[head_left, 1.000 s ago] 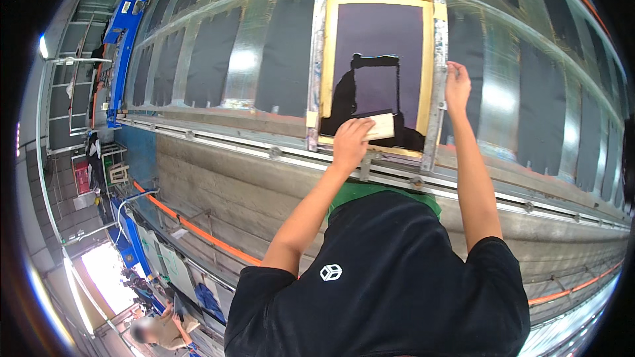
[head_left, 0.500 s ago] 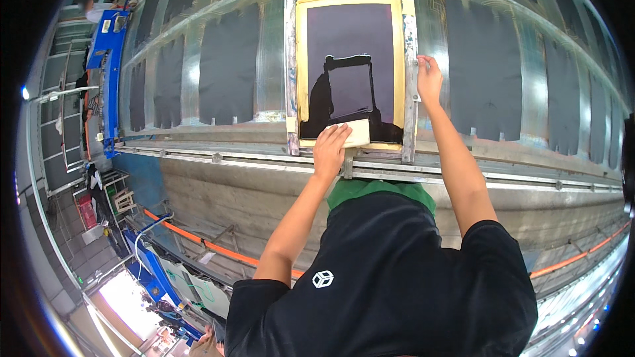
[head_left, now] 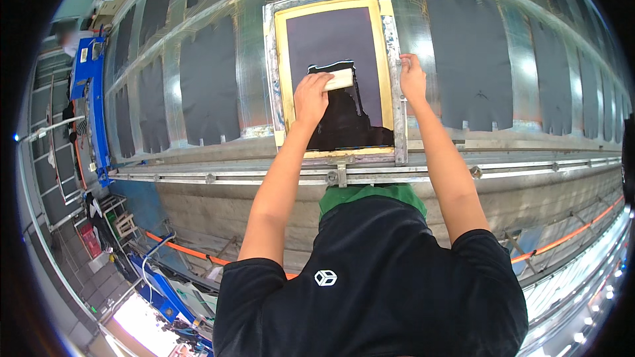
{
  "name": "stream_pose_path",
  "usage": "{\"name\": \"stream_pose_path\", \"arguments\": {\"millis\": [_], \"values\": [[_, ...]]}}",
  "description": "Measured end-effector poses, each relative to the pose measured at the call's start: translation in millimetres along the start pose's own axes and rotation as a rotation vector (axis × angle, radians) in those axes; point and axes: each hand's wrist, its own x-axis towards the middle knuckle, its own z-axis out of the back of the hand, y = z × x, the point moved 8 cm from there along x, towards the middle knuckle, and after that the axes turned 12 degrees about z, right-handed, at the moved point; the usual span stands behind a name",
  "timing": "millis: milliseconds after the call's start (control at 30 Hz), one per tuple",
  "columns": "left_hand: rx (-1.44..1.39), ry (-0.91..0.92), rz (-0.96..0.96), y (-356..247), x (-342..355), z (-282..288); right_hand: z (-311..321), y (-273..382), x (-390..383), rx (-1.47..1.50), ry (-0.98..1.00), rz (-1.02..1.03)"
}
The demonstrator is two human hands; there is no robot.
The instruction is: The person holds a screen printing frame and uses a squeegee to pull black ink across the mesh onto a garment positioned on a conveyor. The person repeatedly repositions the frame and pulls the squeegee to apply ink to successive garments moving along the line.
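A screen printing frame (head_left: 391,46) with a yellow-taped inner border lies on the long table, its dark mesh (head_left: 331,36) facing up. My left hand (head_left: 311,100) is closed around a cream-coloured squeegee (head_left: 340,79), which rests on the mesh near the middle. Wet black ink (head_left: 340,125) covers the lower part of the mesh, and a thin line of it runs above the squeegee. At the frame's right rail, my right hand (head_left: 413,80) has its bent fingers closed on the edge. The squeegee's lower edge is hidden.
Dark grey sheets (head_left: 210,79) lie in rows on the table either side of the frame. A metal rail (head_left: 264,175) with stops runs along the near edge. Blue machinery (head_left: 89,92) stands at the far left, beside a person partly in view.
My left hand has pushed the squeegee away from me, from the frame's near end to mid-mesh. Ink now covers the patch below it. My right hand stays at the right rail.
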Motion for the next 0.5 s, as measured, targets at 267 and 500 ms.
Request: {"name": "stream_pose_path", "arguments": {"millis": [267,500], "values": [[0.079,0.017,-0.065,-16,-80,-11,6,-3,1,0.055,-0.048,0.028],[-0.066,-0.035,-0.020,-4,-33,-3,8,-1,3,0.046,-0.088,0.059]]}}
